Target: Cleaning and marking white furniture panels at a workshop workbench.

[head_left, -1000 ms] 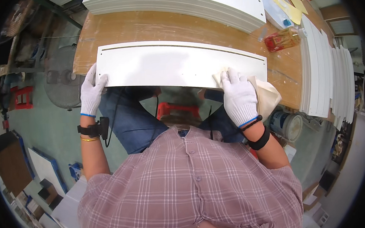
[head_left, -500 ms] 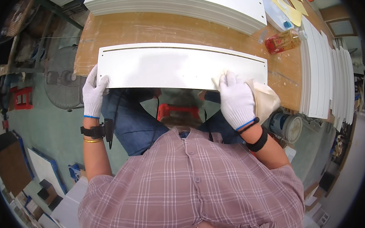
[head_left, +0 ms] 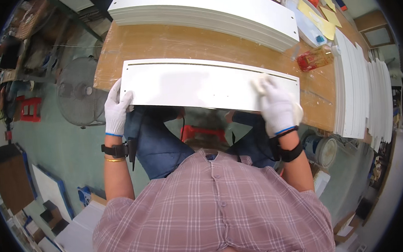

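A long white panel (head_left: 185, 83) with a groove along its far edge and small holes at its ends lies at the near side of the wooden table. Its near edge juts past the tabletop over my legs. My left hand (head_left: 116, 112), in a white knit glove, grips the panel's left end, with the thumb on top. Toward the right end, my gloved right hand (head_left: 276, 105) presses a cream cloth (head_left: 298, 112) on the panel's surface. Motion blurs the right fingertips, and most of the cloth is hidden under the hand.
On the wooden table (head_left: 159, 41), a stack of white panels (head_left: 203, 3) lies at the back. A bottle of reddish liquid (head_left: 315, 58) and a pale tray (head_left: 291, 2) with yellow paper sit at the right. More panels (head_left: 347, 89) line the right side. A fan (head_left: 81, 91) stands left.
My right hand has moved with the cloth along the panel toward its right end and turned more upright. The left hand keeps its hold. The whole view has shifted slightly.
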Available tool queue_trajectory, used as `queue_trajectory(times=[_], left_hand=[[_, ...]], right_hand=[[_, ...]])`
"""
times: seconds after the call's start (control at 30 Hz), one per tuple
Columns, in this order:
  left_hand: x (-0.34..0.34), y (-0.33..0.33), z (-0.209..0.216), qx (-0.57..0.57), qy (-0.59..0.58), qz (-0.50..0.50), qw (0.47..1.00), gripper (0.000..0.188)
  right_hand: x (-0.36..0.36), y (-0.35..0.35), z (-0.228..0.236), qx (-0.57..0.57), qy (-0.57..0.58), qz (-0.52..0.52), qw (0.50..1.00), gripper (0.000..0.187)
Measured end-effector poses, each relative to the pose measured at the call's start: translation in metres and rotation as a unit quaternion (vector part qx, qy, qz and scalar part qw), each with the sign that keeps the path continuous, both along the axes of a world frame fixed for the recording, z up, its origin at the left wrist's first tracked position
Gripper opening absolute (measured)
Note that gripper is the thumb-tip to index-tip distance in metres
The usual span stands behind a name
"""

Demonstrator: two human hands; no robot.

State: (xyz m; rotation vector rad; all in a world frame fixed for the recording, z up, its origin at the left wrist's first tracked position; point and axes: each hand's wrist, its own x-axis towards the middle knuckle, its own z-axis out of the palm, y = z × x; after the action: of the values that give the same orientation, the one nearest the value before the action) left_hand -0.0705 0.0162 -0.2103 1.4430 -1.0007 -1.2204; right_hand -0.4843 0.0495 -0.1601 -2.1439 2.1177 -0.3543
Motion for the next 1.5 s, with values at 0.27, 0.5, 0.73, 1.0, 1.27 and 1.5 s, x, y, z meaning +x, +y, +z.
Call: queue_trajectory(times=[0.27, 0.5, 0.73, 1.0, 1.27, 1.5], left_hand=[[-0.002, 0.0, -0.003, -0.024, 0.023, -0.009, 0.999, 0.054], [-0.004, 0.009, -0.005, 0.024, 0.066, 0.031, 0.997, 0.053], [-0.005, 0.009, -0.001, 0.024, 0.102, 0.039, 0.994, 0.054], [0.004, 0.001, -0.005, 0.059, 0.285, 0.047, 0.956, 0.052], [0.023, 0.005, -0.012, 0.063, 0.27, 0.012, 0.961, 0.079], [-0.002, -0.006, -0.003, 0.066, 0.163, 0.042, 0.984, 0.048]], right_hand=[[-0.077, -0.022, -0.032, -0.068, 0.097, -0.143, 0.983, 0.04], [0.094, -0.06, -0.012, -0.067, 0.055, 0.086, 0.993, 0.031], [0.233, -0.11, -0.03, -0.107, 0.026, 0.263, 0.958, 0.021], [0.284, -0.104, -0.023, -0.134, -0.019, 0.398, 0.907, 0.021], [0.171, -0.017, -0.001, -0.071, -0.057, 0.392, 0.915, 0.023], [-0.018, 0.048, -0.005, -0.1, 0.094, 0.145, 0.98, 0.046]])
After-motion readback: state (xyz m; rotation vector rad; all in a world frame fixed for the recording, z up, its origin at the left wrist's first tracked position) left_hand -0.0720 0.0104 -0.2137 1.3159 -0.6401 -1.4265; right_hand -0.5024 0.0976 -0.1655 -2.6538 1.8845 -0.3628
